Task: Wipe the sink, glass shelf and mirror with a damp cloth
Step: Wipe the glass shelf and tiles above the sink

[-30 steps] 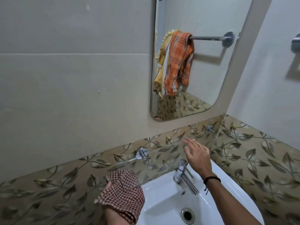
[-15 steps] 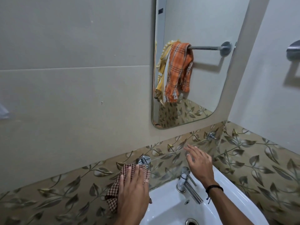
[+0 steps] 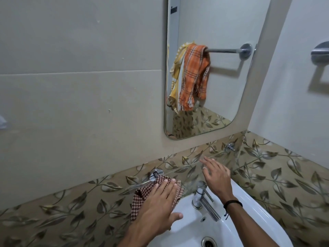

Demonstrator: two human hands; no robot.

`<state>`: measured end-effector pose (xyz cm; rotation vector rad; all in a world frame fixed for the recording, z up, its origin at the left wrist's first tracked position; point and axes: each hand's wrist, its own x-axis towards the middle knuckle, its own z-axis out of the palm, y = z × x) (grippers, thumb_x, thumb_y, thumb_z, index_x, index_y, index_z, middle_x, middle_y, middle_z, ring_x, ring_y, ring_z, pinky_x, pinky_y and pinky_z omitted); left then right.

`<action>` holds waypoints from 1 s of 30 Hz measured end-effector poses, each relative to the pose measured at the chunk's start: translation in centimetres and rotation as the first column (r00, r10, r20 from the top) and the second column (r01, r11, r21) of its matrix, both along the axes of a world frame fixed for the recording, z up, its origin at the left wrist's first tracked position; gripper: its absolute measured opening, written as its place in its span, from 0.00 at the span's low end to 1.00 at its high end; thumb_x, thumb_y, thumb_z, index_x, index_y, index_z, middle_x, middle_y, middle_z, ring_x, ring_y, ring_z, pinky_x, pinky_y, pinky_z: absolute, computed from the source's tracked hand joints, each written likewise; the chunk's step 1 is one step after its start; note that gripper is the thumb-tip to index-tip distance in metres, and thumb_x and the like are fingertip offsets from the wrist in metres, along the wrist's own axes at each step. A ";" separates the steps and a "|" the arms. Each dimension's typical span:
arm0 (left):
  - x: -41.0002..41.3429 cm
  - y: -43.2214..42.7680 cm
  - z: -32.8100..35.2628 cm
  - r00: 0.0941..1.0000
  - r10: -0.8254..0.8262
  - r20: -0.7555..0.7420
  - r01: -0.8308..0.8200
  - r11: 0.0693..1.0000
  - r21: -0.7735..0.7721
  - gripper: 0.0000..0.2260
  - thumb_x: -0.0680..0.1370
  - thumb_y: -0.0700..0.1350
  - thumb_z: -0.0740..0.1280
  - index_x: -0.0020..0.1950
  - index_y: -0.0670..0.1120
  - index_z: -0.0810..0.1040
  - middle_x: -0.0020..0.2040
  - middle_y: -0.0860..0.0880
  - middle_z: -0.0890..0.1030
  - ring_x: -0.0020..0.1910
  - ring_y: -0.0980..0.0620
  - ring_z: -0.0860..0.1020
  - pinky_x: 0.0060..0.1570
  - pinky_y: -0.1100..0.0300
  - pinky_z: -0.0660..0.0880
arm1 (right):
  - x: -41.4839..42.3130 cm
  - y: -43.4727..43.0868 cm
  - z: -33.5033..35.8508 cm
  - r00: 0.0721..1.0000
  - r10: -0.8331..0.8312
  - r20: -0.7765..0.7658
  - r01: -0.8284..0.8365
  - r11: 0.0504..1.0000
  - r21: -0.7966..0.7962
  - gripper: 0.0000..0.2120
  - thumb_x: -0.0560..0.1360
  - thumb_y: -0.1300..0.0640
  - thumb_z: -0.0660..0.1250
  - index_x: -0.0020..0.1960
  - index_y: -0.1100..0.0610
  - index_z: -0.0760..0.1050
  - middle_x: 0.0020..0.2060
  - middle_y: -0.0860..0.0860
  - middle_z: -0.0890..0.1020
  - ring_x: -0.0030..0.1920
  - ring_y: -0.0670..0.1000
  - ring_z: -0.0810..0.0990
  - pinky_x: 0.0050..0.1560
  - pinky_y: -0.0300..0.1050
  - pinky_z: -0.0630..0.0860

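Observation:
A red-and-white checked cloth (image 3: 138, 196) lies flat on the left end of the clear glass shelf (image 3: 192, 162), just below its chrome bracket (image 3: 156, 172). My left hand (image 3: 158, 205) presses palm-down on the cloth with fingers together. My right hand (image 3: 216, 176) rests flat with spread fingers on the shelf's middle, above the chrome tap (image 3: 201, 196). The white sink (image 3: 249, 211) sits below both hands. The mirror (image 3: 222, 82) hangs on the wall above the shelf.
A second shelf bracket (image 3: 230, 146) is fixed near the right corner. A towel-rail mount (image 3: 320, 53) sticks out of the right wall. The mirror reflects an orange checked towel on a rail. The sink drain (image 3: 208, 242) is at the bottom edge.
My left hand rose from beside the sink with the cloth bunched over it, turned over, and now presses the cloth flat on the shelf's left end. My right hand stayed on the shelf.

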<state>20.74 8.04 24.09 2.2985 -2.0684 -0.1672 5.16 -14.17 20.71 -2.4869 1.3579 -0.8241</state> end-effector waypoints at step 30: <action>5.7 -4.3 1.1 0.698 -0.176 -0.694 -0.311 0.799 -0.515 0.10 0.81 0.40 0.68 0.57 0.53 0.84 0.55 0.60 0.83 0.58 0.62 0.79 0.61 0.61 0.75 | 3.4 12.1 -1.7 0.967 0.251 0.036 -0.238 0.949 -0.205 0.18 0.81 0.36 0.57 0.66 0.41 0.74 0.73 0.45 0.70 0.77 0.49 0.61 0.77 0.54 0.53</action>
